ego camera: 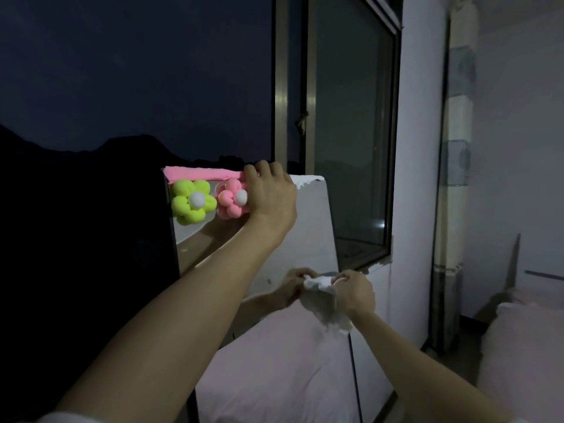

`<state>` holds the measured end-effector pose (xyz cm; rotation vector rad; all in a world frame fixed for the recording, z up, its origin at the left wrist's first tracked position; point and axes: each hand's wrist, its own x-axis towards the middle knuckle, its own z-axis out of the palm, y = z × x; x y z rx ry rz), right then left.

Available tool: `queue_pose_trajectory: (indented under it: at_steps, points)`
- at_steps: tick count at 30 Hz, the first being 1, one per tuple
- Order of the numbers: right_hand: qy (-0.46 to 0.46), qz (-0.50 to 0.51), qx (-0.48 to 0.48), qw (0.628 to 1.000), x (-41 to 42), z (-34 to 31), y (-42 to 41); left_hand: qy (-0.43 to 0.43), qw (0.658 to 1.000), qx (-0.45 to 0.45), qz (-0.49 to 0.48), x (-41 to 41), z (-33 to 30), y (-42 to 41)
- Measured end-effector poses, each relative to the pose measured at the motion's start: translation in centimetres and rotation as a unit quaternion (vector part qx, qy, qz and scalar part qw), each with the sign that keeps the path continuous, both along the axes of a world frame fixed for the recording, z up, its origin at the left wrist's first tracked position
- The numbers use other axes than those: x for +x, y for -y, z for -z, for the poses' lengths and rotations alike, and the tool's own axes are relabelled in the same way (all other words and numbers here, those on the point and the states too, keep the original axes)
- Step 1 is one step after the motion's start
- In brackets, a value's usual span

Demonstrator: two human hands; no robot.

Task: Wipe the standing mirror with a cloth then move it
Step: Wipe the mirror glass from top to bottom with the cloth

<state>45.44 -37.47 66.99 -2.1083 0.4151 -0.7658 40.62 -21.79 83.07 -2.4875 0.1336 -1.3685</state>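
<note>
The standing mirror (308,233) leans in front of the window, its top edge trimmed in pink and white with a yellow-green flower (190,201) and a pink flower (232,198). My left hand (271,193) grips the top edge beside the pink flower. My right hand (355,290) presses a crumpled white cloth (323,300) against the glass at mid height. The mirror reflects that hand, the cloth and a pale pink bed.
A dark window (348,126) with a metal frame stands right behind the mirror. A white wall (421,148) and a tall patterned curtain (454,178) are to the right. A pink bed (525,355) fills the lower right corner.
</note>
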Motion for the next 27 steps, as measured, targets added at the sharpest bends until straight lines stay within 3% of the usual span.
queue_pose_trajectory:
  at_steps: [4, 7, 12, 17, 19, 22, 27]
  points:
    - [0.229, -0.032, 0.018, 0.973, 0.3, -5.4, -0.5, -0.007, 1.000, -0.008, 0.025, 0.6, -0.6, 0.4]
    - [0.301, -0.121, 0.060, 0.944, 0.5, -10.1, -1.4, -0.009, 0.999, -0.012, 0.044, 0.8, -1.1, 0.8]
    - [0.275, -0.171, 0.021, 0.946, 2.2, -11.4, -1.4, -0.007, 0.998, -0.003, 0.055, 1.2, -1.5, 1.2]
    - [0.114, 0.023, 0.038, 0.993, 2.0, -6.3, -0.2, -0.002, 0.999, -0.008, 0.049, 1.2, -1.5, 0.5]
    - [0.177, 0.021, 0.047, 0.983, 2.2, -7.4, -0.2, -0.011, 0.998, -0.016, 0.056, 1.1, -1.8, 0.3]
    - [0.292, -0.089, 0.015, 0.952, 2.2, -11.3, -1.0, -0.026, 0.997, -0.026, 0.069, 0.9, -2.4, 0.2]
    - [0.326, -0.147, -0.070, 0.931, 3.2, -13.0, -2.6, -0.031, 0.997, -0.019, 0.068, 0.8, -2.1, 0.2]
